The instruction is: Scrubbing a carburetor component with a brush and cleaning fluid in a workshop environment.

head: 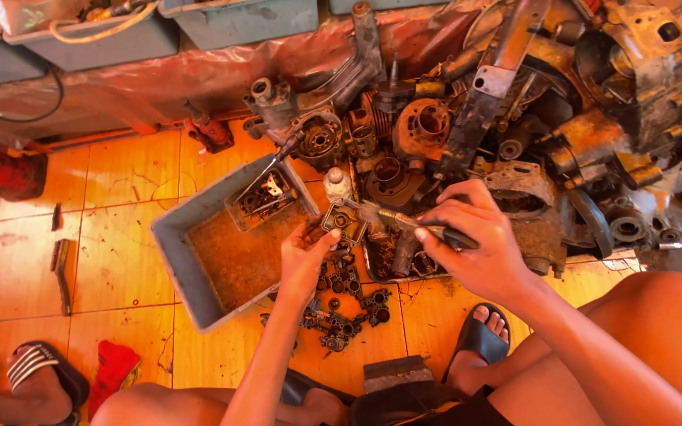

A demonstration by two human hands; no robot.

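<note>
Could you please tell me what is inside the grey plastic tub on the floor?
The grey tub holds murky brown liquid and, at its far end, a small tray of metal parts. Whatever lies beneath the liquid's surface is hidden.

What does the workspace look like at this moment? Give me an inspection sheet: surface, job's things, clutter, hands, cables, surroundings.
Surface: orange tiled floor, stained and cracked.
Job's things: small dark metal part in the left hand; brush in the right hand, bristles at the part.
Clutter: small dark parts on the tiles below the hands; grey tray of brown liquid; heap of rusty engine parts beyond.
Hands: both closed on their things, above the tray's right edge.
Cables: black cable at upper left.
Surroundings: another person's sandalled foot at lower left; red rag beside it; grey bins at top.
</note>
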